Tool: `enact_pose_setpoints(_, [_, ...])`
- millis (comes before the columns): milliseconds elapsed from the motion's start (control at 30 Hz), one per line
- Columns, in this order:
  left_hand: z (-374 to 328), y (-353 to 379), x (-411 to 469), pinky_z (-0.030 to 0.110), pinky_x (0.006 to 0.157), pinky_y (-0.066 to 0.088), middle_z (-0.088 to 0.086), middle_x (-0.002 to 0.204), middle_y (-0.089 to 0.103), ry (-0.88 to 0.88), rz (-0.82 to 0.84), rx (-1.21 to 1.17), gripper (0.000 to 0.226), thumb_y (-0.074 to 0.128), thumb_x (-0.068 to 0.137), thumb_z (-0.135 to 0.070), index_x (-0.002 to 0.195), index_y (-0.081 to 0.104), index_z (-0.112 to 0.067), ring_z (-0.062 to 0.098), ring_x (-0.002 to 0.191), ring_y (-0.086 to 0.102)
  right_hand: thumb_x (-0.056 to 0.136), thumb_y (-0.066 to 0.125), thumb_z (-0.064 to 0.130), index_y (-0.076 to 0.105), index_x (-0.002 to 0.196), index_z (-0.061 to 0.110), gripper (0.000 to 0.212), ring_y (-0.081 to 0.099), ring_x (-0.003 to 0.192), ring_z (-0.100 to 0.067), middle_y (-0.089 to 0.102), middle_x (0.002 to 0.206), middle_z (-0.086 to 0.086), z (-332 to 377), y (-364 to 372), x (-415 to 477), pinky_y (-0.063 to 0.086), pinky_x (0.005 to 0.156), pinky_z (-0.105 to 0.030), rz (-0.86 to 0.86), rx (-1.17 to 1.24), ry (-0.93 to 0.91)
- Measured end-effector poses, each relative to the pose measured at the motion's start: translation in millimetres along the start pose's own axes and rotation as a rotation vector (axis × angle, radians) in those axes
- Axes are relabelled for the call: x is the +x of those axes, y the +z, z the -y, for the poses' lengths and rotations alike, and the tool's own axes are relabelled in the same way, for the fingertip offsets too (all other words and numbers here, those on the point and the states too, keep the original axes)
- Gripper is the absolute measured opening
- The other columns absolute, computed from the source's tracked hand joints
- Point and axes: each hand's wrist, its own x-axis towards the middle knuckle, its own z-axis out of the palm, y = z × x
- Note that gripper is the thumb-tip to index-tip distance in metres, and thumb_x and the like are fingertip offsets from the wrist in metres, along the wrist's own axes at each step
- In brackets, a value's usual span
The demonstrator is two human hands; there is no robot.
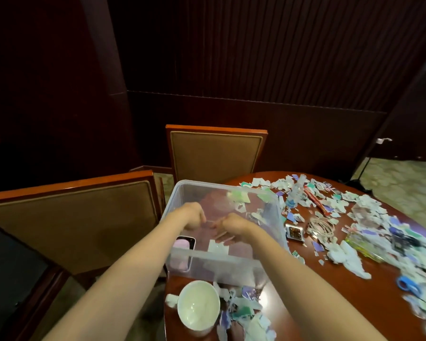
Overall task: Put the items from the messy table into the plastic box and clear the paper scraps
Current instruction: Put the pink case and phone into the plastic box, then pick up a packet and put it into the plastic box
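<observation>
Plastic box (221, 257) lies under left hand (193, 215) and right hand (232, 226); fingers are curled, but I cannot tell whether either grip pinches anything.

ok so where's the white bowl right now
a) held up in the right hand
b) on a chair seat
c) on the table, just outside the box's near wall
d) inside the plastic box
c: the white bowl stands on the table in front of the near wall of the plastic box, with paper scraps beside it.
</observation>
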Motion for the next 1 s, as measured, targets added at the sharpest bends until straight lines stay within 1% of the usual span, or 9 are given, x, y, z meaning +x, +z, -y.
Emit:
enact_pose_setpoints(67, [-14.2,2.3,-8.3,0.025,0.074,0.051,0.006,0.109,0.065,0.058,-0.039,-0.145,0.034,0.051,0.089,0.002,0.118,0.065,-0.012,0.019,0.092,0.062,0.095,0.047,0.009,0.063,0.115,0.005,0.025,0.065,0.097,-0.023,0.067,0.112,-0.014,-4.7,-6.9,-17.4,0.047,0.067,-0.021,-0.098,0.07,-0.046])
enact_pose_setpoints(133, [-30.5,8.4,-20.6,0.021,0.06,0.046,0.002,0.078,0.064,0.111,-0.07,-0.275,0.027,0.054,0.088,-0.002,0.108,0.069,-0.014,0.015,0.07,0.057,0.092,0.049,0.003,0.067,0.095,0.005,0.018,0.063,0.077,-0.021,0.069,0.094,-0.016,-10.3,-13.2,-36.7,0.043,0.059,-0.019,-0.192,0.139,-0.094])
enact_pose_setpoints(200, [-46.8,18.1,-33.9,0.017,0.054,0.043,-0.002,0.064,0.057,0.145,-0.111,-0.386,0.021,0.054,0.089,-0.005,0.099,0.067,-0.018,0.01,0.058,0.052,0.091,0.046,-0.004,0.062,0.075,0.009,0.026,0.052,0.058,-0.013,0.061,0.073,-0.009,-19.3,-20.1,-57.7,0.04,0.05,-0.015,-0.274,0.219,-0.149])
enact_pose_setpoints(433, [-98.5,51.8,-68.8,0.008,0.043,0.044,0.002,0.067,0.054,0.253,-0.124,-0.693,0.016,0.044,0.096,-0.005,0.094,0.059,-0.009,0.008,0.055,0.051,0.094,0.042,-0.006,0.061,0.084,0.002,0.023,0.05,0.057,-0.015,0.054,0.067,-0.009,-61.1,-45.2,-117.5,0.044,0.054,-0.018,-0.462,0.714,-0.09])
enact_pose_setpoints(533, [-114.3,68.0,-80.8,0.01,0.048,0.048,0.001,0.072,0.058,0.272,-0.097,-0.715,0.017,0.047,0.093,-0.001,0.09,0.06,-0.011,0.008,0.057,0.054,0.093,0.042,-0.005,0.06,0.11,-0.006,0.025,0.052,0.058,-0.015,0.056,0.069,-0.009,-88.8,-49.1,-137.3,0.046,0.051,-0.016,-0.488,0.764,-0.051])
enact_pose_setpoints(633, [-125.0,96.0,-94.1,0.013,0.053,0.048,0.0,0.074,0.058,0.276,-0.033,-0.704,0.016,0.048,0.093,-0.001,0.09,0.06,-0.012,0.007,0.059,0.055,0.093,0.042,-0.004,0.057,0.117,-0.008,0.028,0.052,0.059,-0.014,0.056,0.071,-0.008,-122.6,-45.1,-150.4,0.043,0.053,-0.016,-0.458,0.763,0.035])
enact_pose_setpoints(700, [-129.9,119.3,-102.5,0.012,0.052,0.047,0.0,0.074,0.058,0.246,0.016,-0.691,0.019,0.049,0.093,-0.001,0.085,0.06,-0.015,0.008,0.058,0.055,0.093,0.044,-0.005,0.059,0.112,-0.006,0.025,0.052,0.054,-0.012,0.057,0.07,-0.008,-141.8,-39.8,-159.1,0.041,0.047,-0.015,-0.421,0.739,0.101])
enact_pose_setpoints(800, [-132.2,158.0,-111.7,0.013,0.052,0.048,0.002,0.074,0.058,0.207,0.097,-0.645,0.021,0.05,0.09,0.002,0.082,0.059,-0.015,0.009,0.059,0.054,0.09,0.041,-0.013,0.062,0.085,-0.001,0.025,0.048,0.03,-0.004,0.057,0.056,-0.007,-173.9,-29.8,-169.9,0.037,0.034,-0.013,-0.361,0.647,0.135])
enact_pose_setpoints(1000, [-133.4,225.9,-134.0,0.018,0.061,0.047,0.0,0.086,0.06,0.186,0.301,-0.345,0.019,0.053,0.089,-0.003,0.1,0.062,-0.016,0.01,0.067,0.056,0.085,0.049,-0.013,0.06,0.068,0.007,0.029,0.05,0.052,-0.014,0.057,0.064,-0.008,-235.7,-7.8,-182.3,0.042,0.048,-0.017,-0.21,0.398,0.147])
